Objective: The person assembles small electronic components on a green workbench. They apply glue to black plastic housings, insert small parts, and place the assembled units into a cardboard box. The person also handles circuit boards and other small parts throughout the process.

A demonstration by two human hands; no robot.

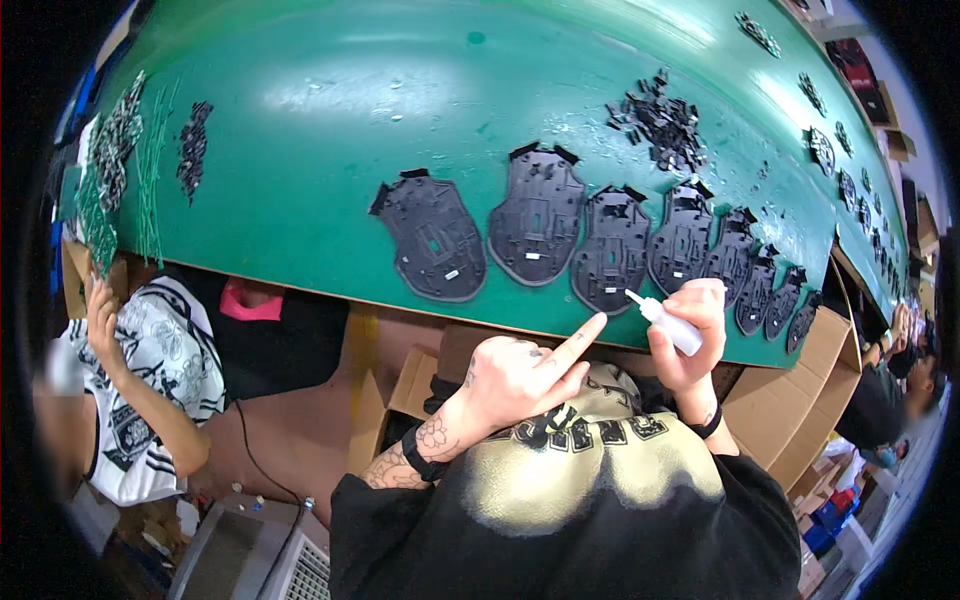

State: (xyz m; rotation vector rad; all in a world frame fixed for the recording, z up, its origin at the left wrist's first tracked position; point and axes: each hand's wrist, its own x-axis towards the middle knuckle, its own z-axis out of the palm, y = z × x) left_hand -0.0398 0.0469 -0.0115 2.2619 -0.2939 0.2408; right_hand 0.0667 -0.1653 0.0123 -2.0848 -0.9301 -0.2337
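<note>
My right hand [692, 335] grips a small white squeeze bottle [672, 326] with a thin nozzle. The nozzle tip points left, over the lower end of a black plastic mouse-shaped shell [610, 250]. My left hand [525, 375] is at the table's near edge, index finger stretched toward that same shell's lower rim. Its other fingers are curled in, and what they may hold is hidden. Two larger shells, the left one [440, 240] and the one beside it [538, 215], lie to the left. Several more shells [682, 240] run in a row to the right, some with a small white strip.
A pile of small black pieces [665, 125] lies beyond the shells on the green table [330, 200]. At far left a person [150, 380] sits by green strips [152, 170] and dark parts [193, 150]. Cardboard boxes [790, 390] stand below the table edge. Another table holds more parts at right.
</note>
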